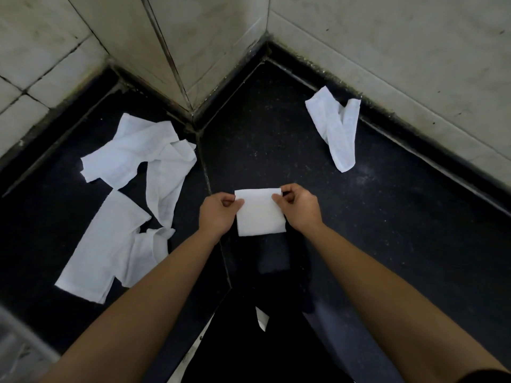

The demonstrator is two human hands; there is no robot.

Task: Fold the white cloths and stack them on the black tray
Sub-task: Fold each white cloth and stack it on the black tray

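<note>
Centrally, a folded white cloth sits between the person's two hands as a small, neat, nearly square piece. The left hand pinches its upper left corner between thumb and curled fingers, and the right hand pinches the upper right corner the same way, so both hands grip the cloth along its top edge. Whether the lower edge of the cloth rests on the black surface or hangs just above it cannot be told. Both bare forearms reach in from the bottom of the view.

The black surface fills a corner bounded by pale tiled walls, and a thin seam runs across it just left of the left hand. Which part of this dark area is the tray cannot be made out.

To the left, well apart from the hands, lies a loose heap of unfolded white cloths: a crumpled one nearer the wall and a longer, flatter one nearer the person, their edges overlapping. Far to the right, near the foot of the wall, a single rumpled white cloth lies on its own, bent into a narrow V shape.

Low in the view, between the forearms, a small white scrap shows against dark clothing
</note>
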